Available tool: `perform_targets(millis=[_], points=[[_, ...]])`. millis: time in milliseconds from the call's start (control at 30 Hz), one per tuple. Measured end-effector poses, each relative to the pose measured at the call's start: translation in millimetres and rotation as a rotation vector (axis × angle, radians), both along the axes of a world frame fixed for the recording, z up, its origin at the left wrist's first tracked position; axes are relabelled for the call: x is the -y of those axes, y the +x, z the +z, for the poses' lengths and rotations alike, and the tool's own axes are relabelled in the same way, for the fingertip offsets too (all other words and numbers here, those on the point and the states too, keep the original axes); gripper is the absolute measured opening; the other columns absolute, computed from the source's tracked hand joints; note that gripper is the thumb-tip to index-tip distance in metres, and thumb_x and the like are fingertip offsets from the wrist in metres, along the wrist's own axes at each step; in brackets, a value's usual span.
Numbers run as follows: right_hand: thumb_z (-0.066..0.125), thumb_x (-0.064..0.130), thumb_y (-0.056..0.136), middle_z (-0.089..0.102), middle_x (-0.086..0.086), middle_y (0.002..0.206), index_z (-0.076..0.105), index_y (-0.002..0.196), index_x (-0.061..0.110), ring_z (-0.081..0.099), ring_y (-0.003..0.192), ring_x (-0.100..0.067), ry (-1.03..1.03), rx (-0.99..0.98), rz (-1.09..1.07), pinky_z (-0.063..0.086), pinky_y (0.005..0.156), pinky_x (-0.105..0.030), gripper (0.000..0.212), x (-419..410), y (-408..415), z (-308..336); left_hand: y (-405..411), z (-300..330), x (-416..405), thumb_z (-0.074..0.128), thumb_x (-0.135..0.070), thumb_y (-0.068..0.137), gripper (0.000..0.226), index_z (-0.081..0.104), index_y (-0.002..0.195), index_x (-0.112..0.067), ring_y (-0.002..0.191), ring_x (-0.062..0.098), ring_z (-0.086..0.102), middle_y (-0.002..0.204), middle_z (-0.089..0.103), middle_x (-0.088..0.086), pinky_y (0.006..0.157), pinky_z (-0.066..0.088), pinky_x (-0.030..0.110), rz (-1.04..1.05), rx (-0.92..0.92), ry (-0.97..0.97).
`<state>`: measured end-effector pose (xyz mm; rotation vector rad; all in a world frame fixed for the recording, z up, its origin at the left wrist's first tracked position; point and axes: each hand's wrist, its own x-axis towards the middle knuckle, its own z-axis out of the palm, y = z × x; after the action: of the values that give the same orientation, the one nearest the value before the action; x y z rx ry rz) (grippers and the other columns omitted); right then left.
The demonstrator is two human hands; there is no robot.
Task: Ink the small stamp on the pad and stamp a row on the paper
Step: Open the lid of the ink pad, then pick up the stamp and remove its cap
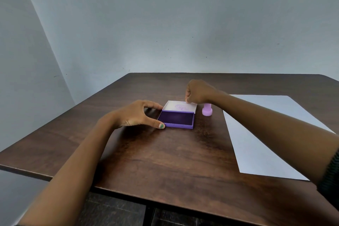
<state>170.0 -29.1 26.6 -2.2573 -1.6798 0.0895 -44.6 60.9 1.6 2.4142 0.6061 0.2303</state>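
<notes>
On the table (165, 156) the pad (176, 118) lies open, dark ink showing, its lid (180, 106) pinched by the curled right hand (199, 91), its left edge spanned by the left hand's (134, 113) spread fingers, with the stamp (207, 109) upright just right, paper (271, 134) beyond.

Two bare forearms reach in from the bottom edge, no watch, no bracelet, no rings showing. The left hand (136, 113) carries one detail: chipped green polish on the thumbnail (161, 125). The right hand (199, 91) shows no polish from here. At the far right edge, a dark ribbed sleeve cuff (332, 172) bunches up above the right elbow.
</notes>
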Motion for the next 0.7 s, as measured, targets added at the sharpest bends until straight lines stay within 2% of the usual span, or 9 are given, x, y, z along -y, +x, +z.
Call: perform_targets(millis=[167, 233, 300, 367, 400, 467, 500, 600, 700], points=[[0.056, 0.006, 0.079, 0.071, -0.017, 0.098, 0.067, 0.090, -0.003, 0.064, 0.093, -0.032, -0.020, -0.001, -0.004, 0.055, 0.086, -0.044, 0.018, -1, -1, 1, 0, 1, 1, 0.081, -0.048, 0.062, 0.040, 0.060, 0.094, -0.059, 0.098, -0.029, 0.044, 0.100, 0.055, -0.047, 0.075, 0.032, -0.004, 0.003, -0.011, 0.004], [0.055, 0.008, 0.080, 0.065, -0.012, 0.077, 0.061, 0.070, 0.003, 0.060, 0.080, -0.031, -0.021, 0.012, -0.010, 0.053, 0.076, -0.035, 0.012, 1, -2, 3, 0, 2, 3, 0.080, -0.049, 0.060, 0.039, 0.060, 0.093, -0.058, 0.095, -0.031, 0.044, 0.095, 0.054, -0.050, 0.071, 0.031, -0.009, 0.005, -0.013, -0.004], [0.053, 0.010, 0.081, 0.041, -0.007, 0.057, 0.039, 0.050, 0.012, 0.042, 0.067, -0.027, -0.012, 0.032, 0.006, 0.038, 0.063, -0.030, 0.034, 5, -3, 7, -1, 3, 4, 0.079, -0.051, 0.058, 0.040, 0.061, 0.094, -0.056, 0.094, -0.031, 0.044, 0.094, 0.054, -0.050, 0.069, 0.030, -0.009, 0.011, -0.016, -0.015], [0.052, 0.011, 0.082, 0.030, -0.006, 0.055, 0.027, 0.049, 0.015, 0.032, 0.063, -0.023, 0.018, 0.018, 0.036, 0.028, 0.060, -0.031, 0.042, 10, -2, 13, 0, 3, 4, 0.078, -0.054, 0.057, 0.042, 0.061, 0.096, -0.055, 0.099, -0.024, 0.048, 0.099, 0.057, -0.045, 0.074, 0.033, -0.005, 0.025, -0.009, -0.026], [0.053, 0.012, 0.082, 0.028, -0.005, 0.055, 0.026, 0.049, 0.015, 0.028, 0.059, -0.021, 0.035, -0.009, 0.040, 0.024, 0.057, -0.031, 0.042, 14, -1, 17, 0, 3, 3, 0.077, -0.056, 0.057, 0.047, 0.061, 0.101, -0.051, 0.104, -0.016, 0.050, 0.108, 0.057, -0.039, 0.082, 0.032, 0.001, 0.036, -0.004, -0.027], [0.055, 0.013, 0.081, 0.029, -0.004, 0.053, 0.029, 0.049, 0.015, 0.025, 0.053, -0.018, 0.056, -0.068, 0.032, 0.020, 0.052, -0.029, 0.041, 24, 3, 26, 1, 2, 4, 0.072, -0.060, 0.060, 0.065, 0.058, 0.119, -0.039, 0.117, 0.002, 0.045, 0.126, 0.054, -0.019, 0.095, 0.031, 0.020, 0.078, 0.010, -0.006], [0.057, 0.016, 0.081, 0.034, -0.004, 0.052, 0.036, 0.050, 0.013, 0.028, 0.051, -0.017, 0.050, -0.098, 0.025, 0.023, 0.050, -0.027, 0.037, 30, 6, 29, 2, 2, 5, 0.069, -0.061, 0.060, 0.073, 0.056, 0.125, -0.034, 0.121, 0.007, 0.044, 0.132, 0.052, -0.012, 0.097, 0.031, 0.026, 0.102, 0.024, 0.006], [0.066, 0.028, 0.080, 0.050, -0.003, 0.056, 0.054, 0.057, 0.007, 0.044, 0.053, -0.016, -0.030, -0.183, 0.036, 0.038, 0.048, -0.021, 0.033, 48, 13, 36, 5, 1, 9, 0.064, -0.064, 0.058, 0.081, 0.053, 0.130, -0.028, 0.124, 0.016, 0.048, 0.138, 0.051, -0.004, 0.098, 0.035, 0.031, 0.135, 0.092, 0.005], [0.071, 0.035, 0.077, 0.057, -0.004, 0.066, 0.070, 0.083, 0.000, 0.050, 0.063, -0.016, -0.112, -0.204, 0.042, 0.045, 0.050, -0.021, 0.035, 60, 15, 32, 9, 1, 13, 0.065, -0.061, 0.063, 0.075, 0.054, 0.129, -0.027, 0.121, 0.016, 0.051, 0.136, 0.053, -0.002, 0.094, 0.037, 0.031, 0.170, 0.132, -0.003]])
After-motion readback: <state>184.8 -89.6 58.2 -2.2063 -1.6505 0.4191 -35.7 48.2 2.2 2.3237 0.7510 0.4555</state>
